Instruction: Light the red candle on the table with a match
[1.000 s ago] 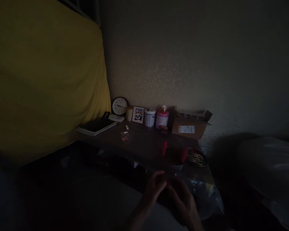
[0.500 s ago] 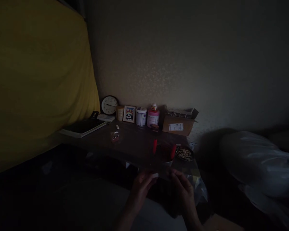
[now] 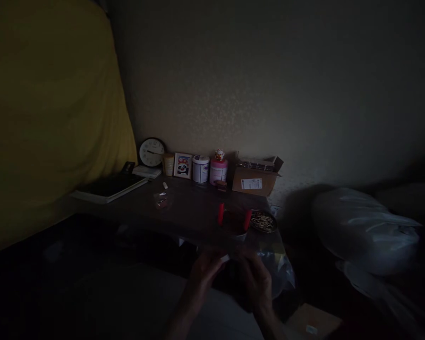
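Small pale piece: this blocky bit [image 3: 225,258] sits at the left hand's fingertips, by the table's [image 3: 191,212] near edge; its kind is too dark to tell.
Hands' place: left hand [image 3: 201,274] and right hand [image 3: 258,278] are close together, probably so both can work on one small thing.
Red cylinders: one [image 3: 221,214] and another [image 3: 247,220] stand upright at either side of a round bowl [image 3: 240,237], probably spaced to leave its middle open.
Matchsticks: a loose heap [image 3: 264,221] in a round tray beside the bowl, likely set there for easy reach.
Back row: clock [image 3: 151,152], panda picture [image 3: 182,166], white tin [image 3: 200,170], pink tin [image 3: 218,172] and carton [image 3: 269,185] line the wall, presumably out of the hands' way.
Left grip: nearly closed, thumb and fingers pinching the pale piece.
Right grip: fingers curled inward, blurred; whether they pinch anything, I cannot tell.
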Tool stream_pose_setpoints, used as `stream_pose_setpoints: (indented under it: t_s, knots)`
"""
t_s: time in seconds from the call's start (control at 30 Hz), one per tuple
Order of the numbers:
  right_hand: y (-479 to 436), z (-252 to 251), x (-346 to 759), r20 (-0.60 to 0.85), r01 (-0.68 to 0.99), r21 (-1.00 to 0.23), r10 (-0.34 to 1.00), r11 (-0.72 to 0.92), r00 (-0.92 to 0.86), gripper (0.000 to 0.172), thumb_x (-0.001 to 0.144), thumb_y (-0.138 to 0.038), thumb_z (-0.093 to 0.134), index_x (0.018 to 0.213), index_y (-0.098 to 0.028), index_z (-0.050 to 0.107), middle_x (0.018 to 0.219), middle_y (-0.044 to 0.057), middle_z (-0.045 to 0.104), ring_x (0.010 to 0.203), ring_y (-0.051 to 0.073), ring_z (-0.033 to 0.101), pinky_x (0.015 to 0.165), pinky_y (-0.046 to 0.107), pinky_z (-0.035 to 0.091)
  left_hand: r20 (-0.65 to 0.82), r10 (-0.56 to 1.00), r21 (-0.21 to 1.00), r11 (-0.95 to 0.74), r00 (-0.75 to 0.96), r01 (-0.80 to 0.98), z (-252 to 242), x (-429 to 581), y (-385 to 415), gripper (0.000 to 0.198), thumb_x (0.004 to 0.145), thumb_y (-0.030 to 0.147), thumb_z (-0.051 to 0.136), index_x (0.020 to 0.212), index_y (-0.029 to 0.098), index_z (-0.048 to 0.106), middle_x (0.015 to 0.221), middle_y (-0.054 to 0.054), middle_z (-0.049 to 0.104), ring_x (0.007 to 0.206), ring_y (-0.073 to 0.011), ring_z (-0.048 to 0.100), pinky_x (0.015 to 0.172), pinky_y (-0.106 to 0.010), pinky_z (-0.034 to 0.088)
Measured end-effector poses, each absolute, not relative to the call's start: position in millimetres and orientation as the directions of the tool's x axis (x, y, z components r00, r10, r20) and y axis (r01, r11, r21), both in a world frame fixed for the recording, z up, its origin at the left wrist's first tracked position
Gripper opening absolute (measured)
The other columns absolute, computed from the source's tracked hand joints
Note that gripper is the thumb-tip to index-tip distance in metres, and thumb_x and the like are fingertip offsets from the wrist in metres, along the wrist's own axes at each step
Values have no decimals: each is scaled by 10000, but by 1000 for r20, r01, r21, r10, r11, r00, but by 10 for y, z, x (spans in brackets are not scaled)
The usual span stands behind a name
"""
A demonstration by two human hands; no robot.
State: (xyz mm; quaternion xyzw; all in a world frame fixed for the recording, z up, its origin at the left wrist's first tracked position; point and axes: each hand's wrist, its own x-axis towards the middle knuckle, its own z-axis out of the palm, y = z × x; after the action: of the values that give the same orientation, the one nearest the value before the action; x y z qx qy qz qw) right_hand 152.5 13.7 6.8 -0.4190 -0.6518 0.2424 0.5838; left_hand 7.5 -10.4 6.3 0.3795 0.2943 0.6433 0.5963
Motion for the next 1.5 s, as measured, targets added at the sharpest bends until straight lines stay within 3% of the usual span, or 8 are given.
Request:
stream_pose_setpoints:
  t_s: [0.13,0.23,0.63,0.97,1.13,1.33,1.43,1.5]
  knots:
    - [124,54,1512,635,412,-680,768,607,-86,191,835,-265,523,944,-222,673,963,63,691,886,192,646,747,256,517,144,989,861,-141,-32,-489,87,81,-106,256,764,297,608,996,191,633,1077,-76,654,1085,-269,538,951,-412,392]
    - [107,61,1508,619,456,-671,780,584,-88,192,847,-272,515,974,-225,651,952,51,693,868,185,654,737,247,517,141,990,864,-137,-30,-484,127,92,-113,274,774,309,591,1018,192,630,1095,-78,650,1091,-273,538,953,-421,396]
    - [172,-55,1529,623,474,-642,770,603,-137,200,872,-259,472,1000,-223,622,946,51,686,840,181,651,705,242,513,116,993,806,-110,-26,-582,49,107,-61,289,734,298,645,1002,190,650,1090,-75,653,1090,-257,540,959,-400,403]
    - [117,236,1524,727,511,-555,682,656,-86,203,874,-224,451,1025,-229,588,970,63,654,898,191,617,736,287,501,75,997,713,-75,-31,-697,266,133,-78,304,746,269,641,1048,238,642,1142,-45,638,1118,-231,530,932,-361,426]
    - [162,267,1516,763,544,-457,625,704,-168,225,876,-207,431,1019,-231,603,903,63,661,823,186,620,697,290,507,116,993,728,-106,-32,-677,378,129,-105,251,742,300,638,969,199,671,1074,-57,668,1105,-240,538,951,-367,411]
    - [-30,518,1562,834,602,-400,547,691,-74,225,854,-181,462,1030,-250,584,912,64,652,839,207,611,696,315,491,22,994,758,-86,-106,-647,426,142,-9,257,623,318,732,840,187,691,912,-63,707,934,-246,626,825,-373,482]
    - [-45,507,1523,855,577,-310,487,756,-178,253,833,-140,478,1031,-248,592,934,64,657,881,209,601,733,323,481,32,993,763,-98,-114,-639,447,145,-27,249,603,327,744,792,174,691,851,-68,709,897,-252,636,816,-375,489]
    - [61,393,1529,801,601,-325,550,731,-236,251,840,-151,447,1010,-229,613,899,65,663,838,208,599,723,331,476,54,991,762,-118,-120,-637,444,125,-69,238,644,333,719,818,175,686,902,-63,702,921,-236,625,837,-356,480]
